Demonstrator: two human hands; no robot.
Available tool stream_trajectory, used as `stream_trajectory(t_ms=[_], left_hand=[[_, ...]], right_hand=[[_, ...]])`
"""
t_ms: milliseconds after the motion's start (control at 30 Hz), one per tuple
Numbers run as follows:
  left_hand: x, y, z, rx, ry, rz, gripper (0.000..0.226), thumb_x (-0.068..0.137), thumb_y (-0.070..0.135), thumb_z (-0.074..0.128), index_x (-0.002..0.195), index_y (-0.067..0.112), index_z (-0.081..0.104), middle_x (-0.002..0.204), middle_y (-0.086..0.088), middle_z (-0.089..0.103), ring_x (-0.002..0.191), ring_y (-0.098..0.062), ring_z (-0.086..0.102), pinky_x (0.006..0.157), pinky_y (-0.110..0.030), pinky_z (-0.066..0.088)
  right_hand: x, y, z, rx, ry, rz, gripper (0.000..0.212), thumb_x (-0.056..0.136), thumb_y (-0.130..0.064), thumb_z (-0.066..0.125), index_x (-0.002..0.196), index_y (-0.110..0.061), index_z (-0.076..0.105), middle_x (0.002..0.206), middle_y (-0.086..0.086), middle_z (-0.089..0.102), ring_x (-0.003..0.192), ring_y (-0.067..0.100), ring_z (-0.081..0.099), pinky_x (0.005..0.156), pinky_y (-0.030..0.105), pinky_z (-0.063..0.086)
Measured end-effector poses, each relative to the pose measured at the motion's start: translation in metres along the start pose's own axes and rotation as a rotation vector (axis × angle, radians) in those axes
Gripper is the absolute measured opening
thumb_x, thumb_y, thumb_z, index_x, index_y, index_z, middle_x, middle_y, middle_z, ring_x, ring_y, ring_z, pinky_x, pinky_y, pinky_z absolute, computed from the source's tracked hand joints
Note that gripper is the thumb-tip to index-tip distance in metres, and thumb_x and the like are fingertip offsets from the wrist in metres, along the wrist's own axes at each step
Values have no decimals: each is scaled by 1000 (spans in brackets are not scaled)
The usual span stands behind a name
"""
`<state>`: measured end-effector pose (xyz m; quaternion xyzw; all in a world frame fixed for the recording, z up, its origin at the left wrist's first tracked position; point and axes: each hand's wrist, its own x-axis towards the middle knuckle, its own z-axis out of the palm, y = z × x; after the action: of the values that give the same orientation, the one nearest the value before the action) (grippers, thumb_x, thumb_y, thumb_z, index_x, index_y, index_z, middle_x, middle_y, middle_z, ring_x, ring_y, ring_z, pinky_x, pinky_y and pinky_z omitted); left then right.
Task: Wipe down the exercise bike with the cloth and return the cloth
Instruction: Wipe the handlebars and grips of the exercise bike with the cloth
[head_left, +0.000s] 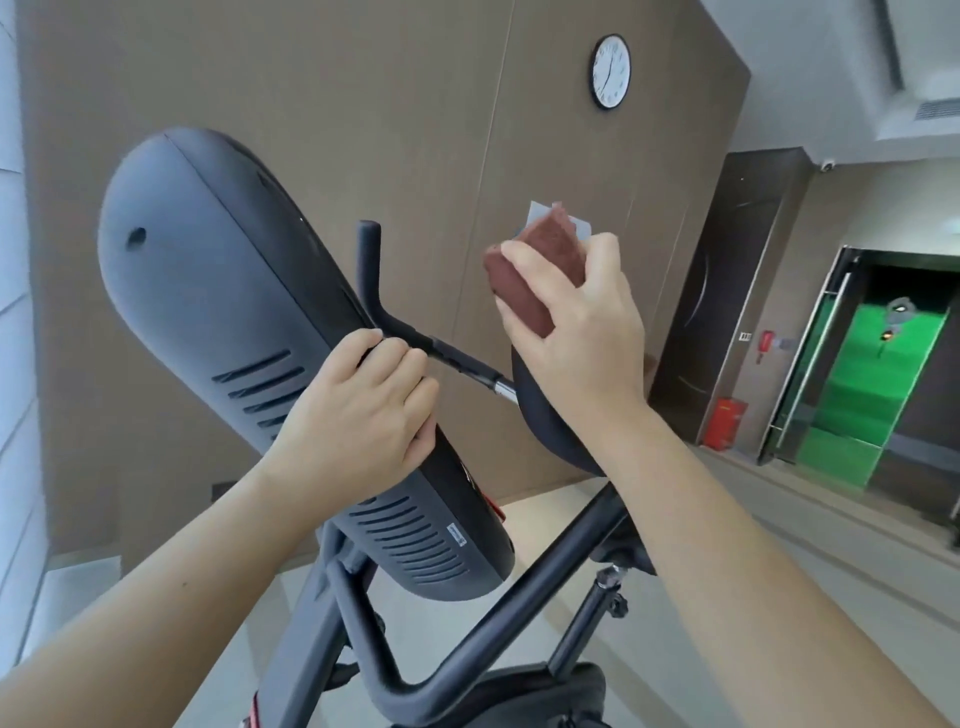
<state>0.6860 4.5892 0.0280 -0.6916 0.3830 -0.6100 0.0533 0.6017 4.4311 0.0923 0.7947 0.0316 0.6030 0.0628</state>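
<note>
The black exercise bike (249, 332) fills the middle of the tilted head view, its long dark housing with vent slots running from upper left to lower centre. My left hand (363, 410) is wrapped around the black handlebar (374, 275) where it bends beside the housing. My right hand (576, 332) holds a folded maroon cloth (530, 265) pressed on top of the black console part (550, 421) at the end of the chrome-tipped bar. The bike's black frame tubes (498, 629) cross below.
A brown panelled wall with a round clock (610, 71) stands right behind the bike. To the right are a dark door (727, 291), a red box (724, 423) on the floor and a glass doorway (878, 374) with green beyond. Pale floor lies below.
</note>
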Motion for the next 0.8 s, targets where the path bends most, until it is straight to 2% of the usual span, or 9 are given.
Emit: stream_trajectory(t_ms=[300, 400, 467, 533, 667, 733, 800], left_hand=[[-1, 0, 2, -45, 31, 10, 26, 87, 20, 38, 68, 6, 49, 69, -8, 53, 70, -28, 52, 83, -38, 32], [-1, -1, 1, -57, 24, 14, 25, 86, 20, 38, 68, 6, 49, 68, -8, 52, 69, -28, 52, 82, -38, 32], [-1, 0, 1, -64, 30, 18, 26, 87, 20, 38, 67, 7, 49, 68, -8, 52, 69, -27, 52, 81, -38, 33], [-2, 1, 2, -72, 42, 17, 27, 87, 20, 37, 68, 6, 49, 69, -8, 54, 70, -27, 53, 81, -38, 33], [-3, 1, 4, -81, 76, 12, 28, 88, 20, 36, 69, 6, 51, 73, -8, 57, 74, -28, 56, 83, -37, 33], [-4, 2, 4, -98, 92, 7, 28, 87, 19, 38, 68, 6, 53, 75, -9, 60, 77, -28, 58, 83, -36, 33], [-4, 4, 3, -131, 124, -22, 25, 86, 16, 42, 68, 6, 56, 77, -8, 63, 78, -28, 60, 82, -36, 34]], right_hand=[[-83, 20, -16, -14, -261, -193, 41, 77, -17, 73, 117, -11, 63, 94, 22, 57, 79, 31, 58, 57, 41, 57], [-53, 15, -11, 124, -135, -87, 41, 79, -20, 69, 119, -13, 61, 102, 21, 52, 92, 29, 56, 72, 40, 57], [-17, 13, -4, 227, 9, 78, 41, 82, -24, 66, 122, -19, 58, 107, 16, 46, 99, 18, 48, 81, 31, 51], [0, 17, 1, 252, 44, 122, 42, 84, -27, 64, 125, -23, 55, 109, 10, 44, 100, 10, 43, 84, 23, 46], [-57, 41, -12, 324, -176, 74, 47, 83, -27, 64, 129, -28, 51, 109, -2, 42, 98, 8, 46, 81, 4, 41], [-97, 55, -24, 286, -291, 66, 46, 84, -31, 63, 128, -33, 49, 108, -6, 43, 95, 2, 44, 77, -1, 39], [-115, 59, -29, 272, -323, 114, 46, 82, -34, 61, 127, -31, 52, 107, -4, 44, 95, 7, 47, 79, -3, 36]])
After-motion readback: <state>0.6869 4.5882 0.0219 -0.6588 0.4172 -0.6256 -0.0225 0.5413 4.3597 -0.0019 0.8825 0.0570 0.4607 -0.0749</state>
